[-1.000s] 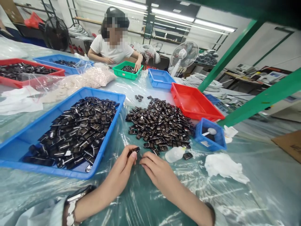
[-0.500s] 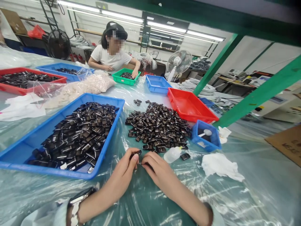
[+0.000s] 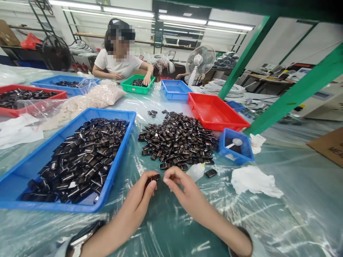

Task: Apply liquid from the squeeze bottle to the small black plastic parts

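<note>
A small black part [image 3: 155, 177] is pinched between the thumb and fingers of my left hand [image 3: 140, 194]. Just to its right, my right hand [image 3: 184, 192] has thumb and index fingertips pressed together; whatever lies between them is too small to make out. Beyond both hands spreads a loose pile of black parts [image 3: 177, 139]. A large blue tray [image 3: 118, 171] holding many similar parts is on the left. Beside my right hand lies a small translucent bottle [image 3: 196, 172] with a yellowish tip, and a single black part [image 3: 211, 173] rests right of it.
A small blue bin [image 3: 235, 159] holds dark material and a white spoon. Near it are white tissue [image 3: 254, 181] and a red tray [image 3: 218, 114]. Across the table a person [image 3: 120, 64] reaches into a green tray [image 3: 138, 88]. A green post [image 3: 246, 57] rises at right.
My right hand's fingers have lifted and drawn into a fingertip pinch close to the part. My left hand still holds the black part. The camera view has shifted slightly.
</note>
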### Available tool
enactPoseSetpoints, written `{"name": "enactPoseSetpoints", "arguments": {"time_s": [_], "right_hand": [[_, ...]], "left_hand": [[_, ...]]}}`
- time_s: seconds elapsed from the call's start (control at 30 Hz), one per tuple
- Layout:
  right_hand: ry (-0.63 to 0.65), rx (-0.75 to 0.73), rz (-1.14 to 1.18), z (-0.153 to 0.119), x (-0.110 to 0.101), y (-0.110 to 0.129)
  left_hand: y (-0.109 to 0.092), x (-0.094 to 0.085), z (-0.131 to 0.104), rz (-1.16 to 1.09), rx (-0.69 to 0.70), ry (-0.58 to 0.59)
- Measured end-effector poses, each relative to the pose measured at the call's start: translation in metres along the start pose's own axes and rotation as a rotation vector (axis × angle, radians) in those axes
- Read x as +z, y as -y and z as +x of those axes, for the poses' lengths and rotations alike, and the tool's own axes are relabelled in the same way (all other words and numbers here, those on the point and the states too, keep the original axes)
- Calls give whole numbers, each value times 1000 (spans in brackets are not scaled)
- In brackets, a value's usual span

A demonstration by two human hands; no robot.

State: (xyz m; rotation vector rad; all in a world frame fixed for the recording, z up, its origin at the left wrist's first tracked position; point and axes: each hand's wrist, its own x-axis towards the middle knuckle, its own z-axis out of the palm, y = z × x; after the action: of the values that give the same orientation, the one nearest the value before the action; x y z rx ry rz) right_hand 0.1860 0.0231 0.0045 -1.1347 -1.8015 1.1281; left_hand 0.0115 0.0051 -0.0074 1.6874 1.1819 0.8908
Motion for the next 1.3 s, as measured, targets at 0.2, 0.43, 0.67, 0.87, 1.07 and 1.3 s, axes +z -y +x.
{"name": "enactPoseSetpoints", "arguments": {"time_s": [0.2, 0.43, 0.67, 0.87, 1.07, 1.3], "right_hand": [[1, 244, 475, -6, -1, 13], [10, 392, 779, -8, 4, 15], [54, 400, 890, -8, 2, 13], [101, 388, 928, -12, 4, 13], [184, 426, 909, -12, 6, 5], [206, 199, 645, -23, 0, 16]], "left_hand": [[-3, -3, -5, 71, 146, 37], [1, -4, -4, 154, 296, 32], [2, -5, -5, 249, 415, 22], [0, -5, -6, 299, 471, 12], [-3, -5, -5, 364, 524, -7], [-29, -20, -16, 631, 805, -120]]}}
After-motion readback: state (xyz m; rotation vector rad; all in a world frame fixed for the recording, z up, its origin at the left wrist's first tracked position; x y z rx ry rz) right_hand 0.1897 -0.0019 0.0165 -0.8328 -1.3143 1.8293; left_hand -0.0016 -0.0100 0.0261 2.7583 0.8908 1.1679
